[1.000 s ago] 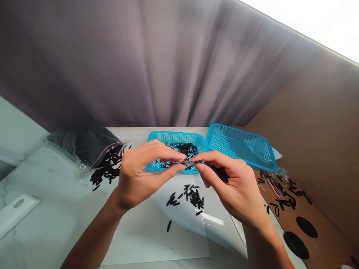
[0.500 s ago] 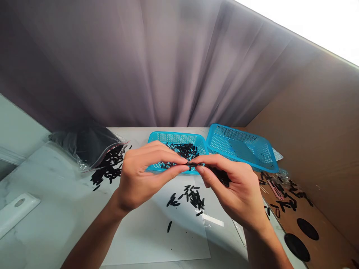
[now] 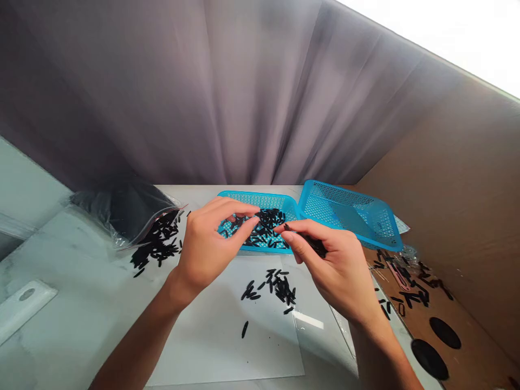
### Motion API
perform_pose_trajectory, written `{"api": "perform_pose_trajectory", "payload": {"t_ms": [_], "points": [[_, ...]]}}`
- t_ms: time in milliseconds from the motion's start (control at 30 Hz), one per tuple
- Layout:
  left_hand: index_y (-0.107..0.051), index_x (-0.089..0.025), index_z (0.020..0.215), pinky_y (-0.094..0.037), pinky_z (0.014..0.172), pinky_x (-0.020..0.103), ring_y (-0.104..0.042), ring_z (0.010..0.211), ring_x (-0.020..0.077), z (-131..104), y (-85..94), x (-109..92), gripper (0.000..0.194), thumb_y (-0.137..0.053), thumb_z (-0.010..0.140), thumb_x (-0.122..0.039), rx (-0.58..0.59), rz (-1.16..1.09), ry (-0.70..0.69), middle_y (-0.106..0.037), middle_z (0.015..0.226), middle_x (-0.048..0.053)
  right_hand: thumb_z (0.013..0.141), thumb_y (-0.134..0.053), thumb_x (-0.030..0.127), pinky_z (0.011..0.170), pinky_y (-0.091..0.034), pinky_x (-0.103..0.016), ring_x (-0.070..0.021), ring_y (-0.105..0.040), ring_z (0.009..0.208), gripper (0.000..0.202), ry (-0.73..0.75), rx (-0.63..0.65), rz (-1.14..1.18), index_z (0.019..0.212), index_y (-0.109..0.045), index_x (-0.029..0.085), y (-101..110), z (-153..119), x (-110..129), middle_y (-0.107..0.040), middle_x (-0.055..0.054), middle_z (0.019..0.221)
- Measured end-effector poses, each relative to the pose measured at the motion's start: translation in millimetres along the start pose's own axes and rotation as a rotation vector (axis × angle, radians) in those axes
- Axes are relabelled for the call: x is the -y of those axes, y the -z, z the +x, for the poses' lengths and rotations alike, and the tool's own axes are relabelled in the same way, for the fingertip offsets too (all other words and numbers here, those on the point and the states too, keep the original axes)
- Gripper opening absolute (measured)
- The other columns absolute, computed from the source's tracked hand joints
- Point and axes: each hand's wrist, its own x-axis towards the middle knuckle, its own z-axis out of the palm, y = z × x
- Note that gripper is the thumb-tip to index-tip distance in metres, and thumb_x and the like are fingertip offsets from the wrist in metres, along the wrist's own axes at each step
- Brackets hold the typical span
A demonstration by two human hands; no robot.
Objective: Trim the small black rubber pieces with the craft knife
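My left hand (image 3: 215, 238) hovers over the left side of a blue basket (image 3: 260, 195), thumb and fingers apart with nothing between them. Small, slim black pieces (image 3: 270, 219) lie in that basket; their exact kind is hard to make out. My right hand (image 3: 325, 252) is closed around a bunch of similar black pieces (image 3: 312, 244) at the basket's front right corner. One end pokes up between its thumb and forefinger. Below both hands, a loose pile of black pieces (image 3: 280, 287) rests on a white sheet (image 3: 219, 346).
A second blue basket (image 3: 365, 208) stands at the back right. At left, a clear zip bag (image 3: 125, 211) spills black pieces (image 3: 160, 238) onto the marble-look table. On the brown board at right lie more black pieces, a pink clip-like item (image 3: 400, 276) and two black ovals (image 3: 430, 358).
Both hands held a slim black piece between their fingertips; now they have parted. The left fingers have opened and released it, while the right hand keeps its bunch.
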Motion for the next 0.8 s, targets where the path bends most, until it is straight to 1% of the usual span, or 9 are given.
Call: {"api": "perform_pose_trajectory", "payload": {"t_ms": [67, 133, 200, 267, 333, 433, 567, 633, 800], "points": [[-0.079, -0.021, 0.101, -0.06, 0.069, 0.026, -0.075, 0.082, 0.0159, -0.7, -0.3, -2.2, 0.019, -0.079, 0.087, -0.008, 0.001, 0.011, -0.024, -0.082, 0.091, 0.001, 0.1, -0.068, 0.034, 0.054, -0.047, -0.027, -0.0147, -0.058, 0.051, 0.019, -0.002, 0.022, -0.012, 0.096, -0.083, 0.023, -0.4, 0.4, -1.0, -0.068, 0.002, 0.059], [-0.079, -0.021, 0.106, -0.061, 0.077, 0.028, -0.075, 0.087, 0.0165, -1.6, 0.5, -5.8, 0.02, -0.08, 0.089, -0.011, 0.056, -0.029, -0.089, -0.082, 0.095, 0.002, 0.098, -0.07, 0.031, 0.057, -0.05, -0.027, -0.0148, -0.062, 0.054, 0.016, 0.02, 0.055, -0.01, 0.094, -0.083, 0.023, -0.8, 0.5, -0.8, -0.073, 0.001, 0.064], [-0.079, -0.02, 0.106, -0.061, 0.084, 0.029, -0.075, 0.09, 0.0162, -2.2, 1.5, -8.8, 0.017, -0.08, 0.091, -0.012, 0.127, -0.088, -0.152, -0.083, 0.096, 0.003, 0.098, -0.07, 0.028, 0.061, -0.052, -0.026, -0.0141, -0.064, 0.058, 0.015, 0.052, 0.086, 0.007, 0.092, -0.083, 0.023, -1.2, 0.5, 0.3, -0.076, 0.001, 0.069], [-0.079, -0.018, 0.102, -0.06, 0.084, 0.029, -0.075, 0.088, 0.0152, -2.2, 2.2, -10.1, 0.014, -0.08, 0.091, -0.01, 0.155, -0.122, -0.181, -0.083, 0.093, 0.002, 0.098, -0.07, 0.026, 0.063, -0.053, -0.025, -0.0134, -0.065, 0.06, 0.015, 0.074, 0.098, 0.027, 0.09, -0.083, 0.023, -1.5, 0.7, 1.6, -0.077, 0.002, 0.072], [-0.078, -0.019, 0.098, -0.059, 0.082, 0.029, -0.075, 0.084, 0.0147, -1.5, 2.6, -9.5, 0.013, -0.079, 0.091, -0.008, 0.142, -0.127, -0.187, -0.082, 0.088, 0.001, 0.097, -0.072, 0.027, 0.062, -0.052, -0.024, -0.0128, -0.063, 0.058, 0.014, 0.072, 0.078, 0.039, 0.09, -0.083, 0.023, -1.5, 0.6, 2.3, -0.077, 0.002, 0.07], [-0.078, -0.021, 0.094, -0.06, 0.078, 0.031, -0.074, 0.079, 0.0154, 0.4, 3.5, -7.8, 0.014, -0.08, 0.09, -0.008, 0.101, -0.113, -0.188, -0.082, 0.084, -0.001, 0.094, -0.077, 0.028, 0.056, -0.049, -0.024, -0.0122, -0.061, 0.054, 0.009, 0.045, 0.005, 0.046, 0.09, -0.084, 0.024, -0.8, -0.6, 2.0, -0.076, 0.003, 0.069], [-0.079, -0.02, 0.091, -0.06, 0.075, 0.029, -0.074, 0.077, 0.0148, 1.6, 4.7, -8.1, 0.015, -0.08, 0.088, -0.006, 0.061, -0.099, -0.176, -0.081, 0.083, 0.0, 0.094, -0.077, 0.027, 0.054, -0.047, -0.024, -0.0106, -0.055, 0.049, 0.008, 0.022, -0.073, 0.053, 0.093, -0.084, 0.025, 1.0, -3.5, 2.0, -0.071, 0.005, 0.062], [-0.079, -0.018, 0.091, -0.06, 0.076, 0.028, -0.074, 0.078, 0.0141, 1.2, 5.1, -9.0, 0.014, -0.081, 0.088, -0.005, 0.059, -0.106, -0.173, -0.081, 0.083, 0.001, 0.094, -0.076, 0.026, 0.054, -0.047, -0.024, -0.0097, -0.052, 0.047, 0.009, 0.021, -0.094, 0.06, 0.095, -0.085, 0.025, 1.6, -4.8, 2.7, -0.069, 0.005, 0.061], [-0.078, -0.016, 0.091, -0.059, 0.077, 0.026, -0.073, 0.079, 0.0123, -0.8, 6.0, -10.7, 0.012, -0.081, 0.087, -0.004, 0.066, -0.122, -0.167, -0.08, 0.083, 0.001, 0.095, -0.075, 0.025, 0.051, -0.045, -0.023, -0.0087, -0.053, 0.047, 0.01, 0.045, -0.104, 0.071, 0.093, -0.085, 0.025, 1.0, -5.4, 3.3, -0.071, 0.005, 0.063]]}}
